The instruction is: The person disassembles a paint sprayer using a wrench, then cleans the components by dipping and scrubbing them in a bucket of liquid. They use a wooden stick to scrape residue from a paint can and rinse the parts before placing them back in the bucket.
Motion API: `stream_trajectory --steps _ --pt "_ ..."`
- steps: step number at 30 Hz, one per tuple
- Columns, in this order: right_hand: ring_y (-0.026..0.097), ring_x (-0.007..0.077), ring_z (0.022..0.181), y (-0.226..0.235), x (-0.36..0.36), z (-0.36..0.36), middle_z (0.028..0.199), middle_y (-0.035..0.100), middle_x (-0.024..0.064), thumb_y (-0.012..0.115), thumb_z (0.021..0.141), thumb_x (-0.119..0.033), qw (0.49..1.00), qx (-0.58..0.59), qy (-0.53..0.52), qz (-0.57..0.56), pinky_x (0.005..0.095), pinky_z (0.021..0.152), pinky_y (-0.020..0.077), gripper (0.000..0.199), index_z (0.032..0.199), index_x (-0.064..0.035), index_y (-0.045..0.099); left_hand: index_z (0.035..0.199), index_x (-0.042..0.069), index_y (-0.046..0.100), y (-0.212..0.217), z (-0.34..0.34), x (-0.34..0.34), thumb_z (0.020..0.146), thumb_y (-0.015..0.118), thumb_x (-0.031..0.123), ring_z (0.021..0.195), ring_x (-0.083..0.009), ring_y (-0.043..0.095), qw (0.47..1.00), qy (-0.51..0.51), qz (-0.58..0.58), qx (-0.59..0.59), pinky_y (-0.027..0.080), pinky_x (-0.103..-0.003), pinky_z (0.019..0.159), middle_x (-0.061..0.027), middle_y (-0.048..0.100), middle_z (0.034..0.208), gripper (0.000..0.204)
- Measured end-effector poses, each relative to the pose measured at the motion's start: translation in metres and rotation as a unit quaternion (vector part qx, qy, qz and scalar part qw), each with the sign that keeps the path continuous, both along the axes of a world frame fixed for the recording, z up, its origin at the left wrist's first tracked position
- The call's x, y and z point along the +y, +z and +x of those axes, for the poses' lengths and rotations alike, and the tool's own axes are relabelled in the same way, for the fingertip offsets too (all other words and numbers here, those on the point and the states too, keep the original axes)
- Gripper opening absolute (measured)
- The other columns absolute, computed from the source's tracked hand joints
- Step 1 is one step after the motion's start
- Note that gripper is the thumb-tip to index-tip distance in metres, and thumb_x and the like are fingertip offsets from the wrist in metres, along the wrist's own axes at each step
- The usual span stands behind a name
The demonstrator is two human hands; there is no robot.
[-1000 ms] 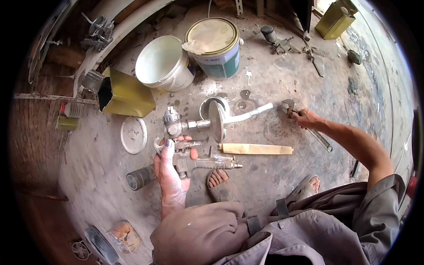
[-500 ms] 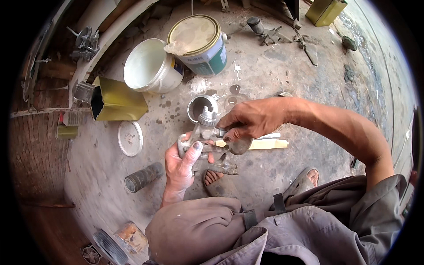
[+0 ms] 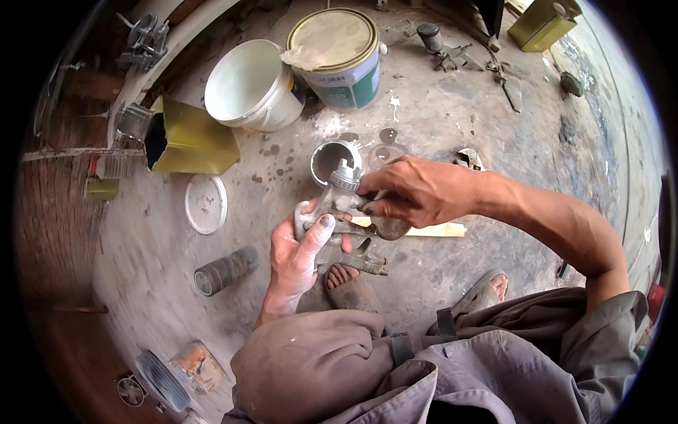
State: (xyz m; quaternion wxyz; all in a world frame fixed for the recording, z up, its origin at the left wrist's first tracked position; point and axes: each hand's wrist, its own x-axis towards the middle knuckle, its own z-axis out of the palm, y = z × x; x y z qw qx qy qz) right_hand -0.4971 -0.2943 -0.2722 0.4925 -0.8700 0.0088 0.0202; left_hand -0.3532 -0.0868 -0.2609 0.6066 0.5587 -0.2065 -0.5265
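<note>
My left hand (image 3: pixel 300 251) grips a grey metal spray gun (image 3: pixel 337 201) by its body, holding it above the concrete floor. My right hand (image 3: pixel 417 191) comes in from the right and closes on the gun's side, fingers on a fitting near its threaded top. The gun's trigger and handle (image 3: pixel 353 258) hang below my hands. A metal cup (image 3: pixel 332 157) stands on the floor just behind the gun. A flat wooden stick (image 3: pixel 441 230) lies under my right hand, partly hidden.
A white bucket (image 3: pixel 251 85) and a lidded paint can (image 3: pixel 342 46) stand at the back. A yellow tin (image 3: pixel 187 138) lies on its side at left, a white lid (image 3: pixel 205 203) and a dark cylinder (image 3: pixel 224 269) nearer. My sandalled feet (image 3: pixel 346 279) rest below. Tools lie at the back right.
My right hand left the tool on the floor at right, swung across and took hold of the spray gun. My left hand raised the gun slightly.
</note>
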Motion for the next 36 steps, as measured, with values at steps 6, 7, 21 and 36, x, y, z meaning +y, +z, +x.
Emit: stream_trajectory --steps 6,7,21,36 --pt "0.067 0.0379 0.076 0.009 0.015 -0.005 0.083 0.069 0.0189 0.07 0.091 -0.026 0.994 0.054 -0.091 0.012 0.0452 0.071 0.0524 0.03 0.103 0.0009 0.063 0.123 -0.008 0.058 -0.009 -0.002 0.006 0.097 0.064 0.023 0.073 -0.017 0.065 0.999 -0.015 0.029 0.003 0.052 -0.029 0.068 -0.0144 0.069 0.1 0.041" --pt "0.067 0.0377 0.076 0.002 0.012 -0.008 0.083 0.069 0.0185 0.07 0.09 -0.029 0.997 0.029 -0.07 0.013 0.0453 0.071 0.0523 0.033 0.102 0.0009 0.063 0.122 -0.008 0.059 -0.008 -0.002 0.005 0.097 0.064 0.023 0.073 -0.0164 0.065 0.999 -0.021 0.037 0.001 0.052 -0.029 0.068 -0.0137 0.069 0.099 0.04" --pt "0.066 0.0416 0.077 -0.022 0.011 -0.024 0.08 0.066 0.0217 0.064 0.095 -0.033 0.999 0.03 -0.022 -0.016 0.0473 0.071 0.0513 0.036 0.104 0.0007 0.064 0.123 -0.006 0.058 -0.025 -0.01 0.003 0.097 0.064 0.024 0.073 -0.0134 0.064 0.995 -0.055 0.048 0.069 0.051 -0.026 0.061 -0.0112 0.068 0.094 0.04" --pt "0.064 0.0394 0.074 -0.044 0.015 -0.034 0.078 0.064 0.0203 0.071 0.089 -0.035 0.999 0.016 0.006 0.038 0.0453 0.065 0.049 0.04 0.099 0.0003 0.057 0.127 -0.007 0.055 -0.035 -0.014 0.008 0.097 0.063 0.025 0.076 -0.0197 0.065 0.99 -0.05 0.073 0.111 0.053 -0.033 0.067 -0.0156 0.067 0.106 0.044"
